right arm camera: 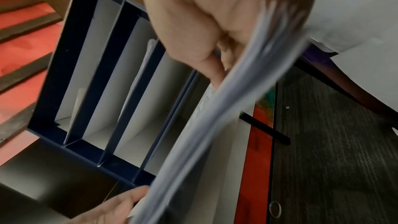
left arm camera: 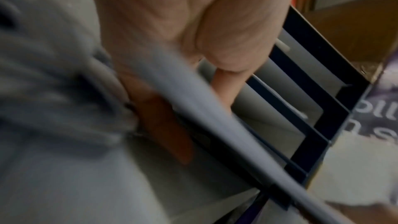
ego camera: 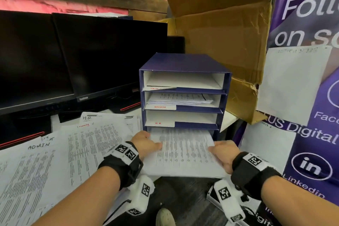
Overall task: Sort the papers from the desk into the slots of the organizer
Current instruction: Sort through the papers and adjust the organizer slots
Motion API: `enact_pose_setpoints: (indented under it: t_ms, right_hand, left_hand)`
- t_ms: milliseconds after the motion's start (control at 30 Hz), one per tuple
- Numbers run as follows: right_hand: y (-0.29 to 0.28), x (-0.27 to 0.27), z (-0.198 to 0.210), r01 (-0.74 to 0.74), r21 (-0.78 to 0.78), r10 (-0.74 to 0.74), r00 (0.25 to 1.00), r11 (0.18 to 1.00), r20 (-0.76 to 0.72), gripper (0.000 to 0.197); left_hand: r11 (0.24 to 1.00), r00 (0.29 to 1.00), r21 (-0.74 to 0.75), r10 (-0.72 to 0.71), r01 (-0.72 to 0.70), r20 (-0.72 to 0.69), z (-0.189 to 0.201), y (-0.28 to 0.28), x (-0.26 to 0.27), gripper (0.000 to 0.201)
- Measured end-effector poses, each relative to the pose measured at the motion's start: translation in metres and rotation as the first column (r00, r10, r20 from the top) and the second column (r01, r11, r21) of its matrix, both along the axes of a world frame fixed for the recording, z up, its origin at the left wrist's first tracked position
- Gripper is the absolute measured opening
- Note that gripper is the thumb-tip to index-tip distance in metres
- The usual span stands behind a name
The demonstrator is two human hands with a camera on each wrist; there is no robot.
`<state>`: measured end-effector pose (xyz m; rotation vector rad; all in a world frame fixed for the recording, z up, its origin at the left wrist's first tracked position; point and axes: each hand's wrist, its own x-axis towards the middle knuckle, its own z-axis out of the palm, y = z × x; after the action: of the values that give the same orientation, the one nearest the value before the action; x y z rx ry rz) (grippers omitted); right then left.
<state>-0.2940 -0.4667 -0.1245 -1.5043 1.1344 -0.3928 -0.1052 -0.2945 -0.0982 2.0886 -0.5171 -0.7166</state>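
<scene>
Left hand (ego camera: 146,144) and right hand (ego camera: 224,154) pinch a white printed paper stack (ego camera: 183,152) (thumbs on top), its far edge beyond the fingertips in the bottom slot of the dark-blue cardboard organizer (ego camera: 183,95).

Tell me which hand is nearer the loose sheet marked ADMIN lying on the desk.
Left. The left hand grips the near-left edge of the paper stack, just right of the ADMIN sheet. The right hand grips the stack's far side, further from it.

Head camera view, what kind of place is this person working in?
Most likely an office desk: two dark computer monitors, a blue paper organizer with slots hand-labelled ADMIN and HR, and printed papers spread over the desk.
</scene>
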Motion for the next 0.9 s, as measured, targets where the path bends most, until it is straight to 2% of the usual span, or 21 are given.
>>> enact_pose_setpoints:
  t_ms: [67, 100, 133, 200, 267, 367, 433, 500, 533, 600, 700, 800, 867, 900]
  right_hand:
    - [-0.007, 0.008, -0.001, 0.086, -0.07, -0.087, 0.996, 0.994, -0.005, 0.01]
    - [-0.007, 0.01, 0.003, 0.093, -0.052, -0.093, 0.996, 0.994, 0.007, 0.007]
    - [-0.004, 0.011, 0.008, 0.079, -0.009, -0.079, 0.997, 0.997, 0.015, 0.013]
    - [0.003, 0.008, 0.016, -0.063, 0.107, 0.062, 0.998, 0.992, 0.013, 0.025]
    - [0.011, 0.003, 0.021, -0.235, 0.155, 0.247, 0.967, 0.96, -0.063, 0.03]
    - [0.015, 0.003, 0.021, -0.242, 0.118, 0.244, 0.97, 0.963, -0.008, 0.028]
    - [0.014, 0.011, 0.022, -0.186, 0.111, 0.172, 0.978, 0.976, 0.119, 0.023]
    - [0.011, 0.022, 0.021, -0.117, 0.168, 0.072, 0.965, 0.979, 0.253, 0.03]
    - [0.01, 0.027, 0.02, -0.082, 0.192, 0.021, 0.954, 0.978, 0.301, 0.034]
    - [0.01, 0.036, 0.016, -0.038, 0.214, -0.039, 0.939, 0.976, 0.343, 0.042]
    - [0.006, 0.045, 0.002, -0.038, 0.185, -0.028, 0.94, 0.982, 0.34, 0.051]
    - [0.008, 0.049, 0.0, -0.083, 0.135, 0.036, 0.948, 0.987, 0.316, 0.035]
    - [0.012, 0.049, 0.005, -0.111, 0.115, 0.075, 0.956, 0.987, 0.285, 0.026]
    - [0.014, 0.049, 0.007, -0.118, 0.088, 0.093, 0.964, 0.989, 0.249, 0.026]
  left_hand:
    - [0.999, 0.996, 0.008, -0.043, 0.044, -0.081, 0.0, 0.004, -0.003, 0.045]
    - [0.999, 0.994, -0.011, -0.045, 0.044, -0.104, 0.0, 0.005, -0.004, 0.036]
    - [0.998, 0.995, -0.039, -0.047, 0.044, -0.093, 0.0, 0.006, -0.004, 0.03]
    - [0.993, 0.998, -0.114, -0.004, -0.003, -0.067, 0.0, 0.002, -0.001, 0.024]
    - [0.981, 0.991, -0.172, 0.072, -0.091, -0.11, 0.001, -0.002, 0.002, 0.022]
    - [0.971, 0.987, -0.204, 0.102, -0.125, -0.121, -0.001, -0.009, 0.006, 0.02]
    - [0.981, 0.994, -0.177, 0.057, -0.074, -0.097, 0.001, -0.014, 0.005, 0.031]
    - [0.991, 0.997, -0.131, -0.004, -0.007, -0.078, 0.005, -0.015, 0.003, 0.061]
    - [0.997, 0.999, -0.072, -0.028, 0.026, -0.028, 0.007, -0.015, 0.005, 0.066]
    - [0.998, 0.996, -0.003, -0.057, 0.058, 0.066, 0.008, -0.015, 0.011, 0.061]
    - [0.995, 0.991, -0.006, -0.094, 0.095, 0.099, 0.01, -0.011, 0.014, 0.052]
    - [0.995, 0.988, -0.029, -0.094, 0.099, 0.125, 0.011, -0.005, 0.013, 0.038]
    - [0.992, 0.985, -0.093, -0.074, 0.09, 0.157, 0.014, 0.0, 0.013, 0.015]
    - [0.988, 0.986, -0.139, -0.045, 0.067, 0.159, 0.016, 0.005, 0.015, 0.015]
